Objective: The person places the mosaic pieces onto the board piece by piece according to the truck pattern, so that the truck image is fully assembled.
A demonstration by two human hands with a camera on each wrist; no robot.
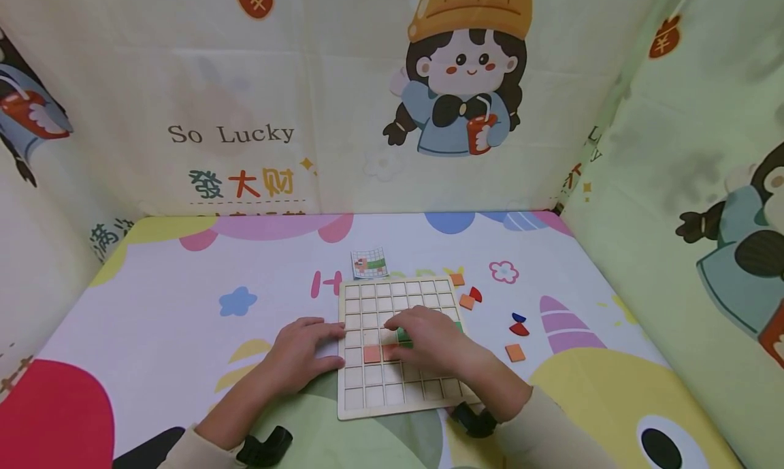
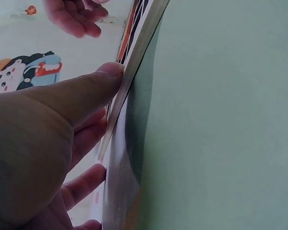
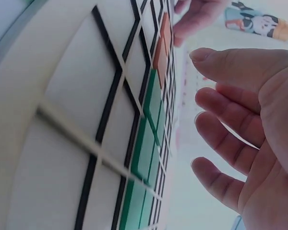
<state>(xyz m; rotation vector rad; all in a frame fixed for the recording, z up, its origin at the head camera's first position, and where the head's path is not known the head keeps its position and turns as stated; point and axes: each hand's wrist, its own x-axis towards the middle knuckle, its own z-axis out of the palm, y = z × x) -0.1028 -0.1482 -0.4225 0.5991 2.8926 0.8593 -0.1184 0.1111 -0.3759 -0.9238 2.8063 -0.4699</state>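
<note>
Gently, I steady the grid board [image 1: 341, 391] flat on the table [image 1: 184, 346] with my left hand [image 1: 297, 354], its parted fingers against the left edge, while my right hand [image 1: 435, 340] hovers, fingers apart, and should avoid nudging the seated green tiles [image 3: 142, 148].

Pale wooden grid board [image 1: 373, 376], lying flat, salmon tiles [image 1: 371, 354], green tiles [image 3: 140, 148] within its cells
</note>
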